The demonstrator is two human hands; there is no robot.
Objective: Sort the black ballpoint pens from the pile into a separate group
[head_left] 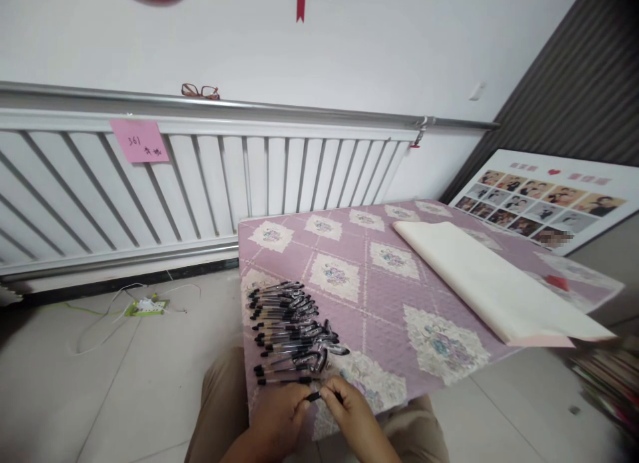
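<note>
At the near edge of the desk (367,310), the left hand (279,413) and the right hand (349,410) meet over a black pen (313,396). The left fingers are closed on one end of it; the right thumb and forefinger pinch it farther along, the two grips slightly apart. Much of the pen is hidden by the hands.

Just beyond the left hand, a crowded row of clear-barrelled pens (287,348) with black ends lies along the desk's left side, each roughly crosswise, some touching or overlapping. Under them spreads a mauve cloth (349,233) with cream floral diamonds. Well to the right, a large cream sheet (464,270) lies folded or curled over at one edge, and a photo board (554,163) leans behind it.

Against the wall, a white radiator (279,173) bears a pink note (140,142) marked "361"; eyeglasses (200,92) rest on the pipe (299,110) above.
</note>
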